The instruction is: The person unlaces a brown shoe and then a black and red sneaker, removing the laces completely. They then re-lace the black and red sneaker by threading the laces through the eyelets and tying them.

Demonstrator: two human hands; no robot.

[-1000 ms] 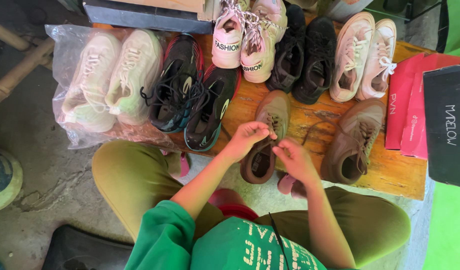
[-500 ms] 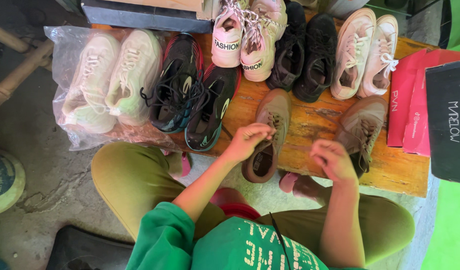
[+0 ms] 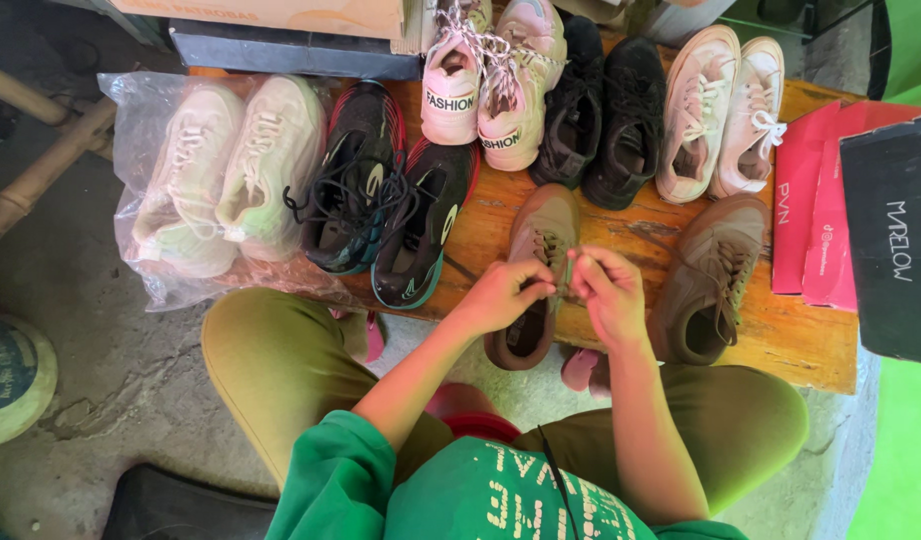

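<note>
A brown sneaker [image 3: 537, 243] lies on the wooden bench [image 3: 781, 335] with its heel over the front edge. My left hand [image 3: 505, 293] and my right hand [image 3: 609, 290] meet over its tongue, fingers pinched on its laces. Its brown mate [image 3: 713, 275] lies just to the right, untouched. I sit in olive trousers and a green top, knees against the bench.
Along the bench lie a pale pair in a clear plastic bag [image 3: 216, 175], a black pair with red and teal [image 3: 386, 195], a pink-white pair [image 3: 491, 80], a black pair [image 3: 606, 115] and a pink pair [image 3: 721, 110]. Red and black boxes [image 3: 861, 210] stand at the right. Concrete floor lies at the left.
My right hand, which had swung out toward the right brown sneaker, has come back to the left one. Both hands now pinch its laces together.
</note>
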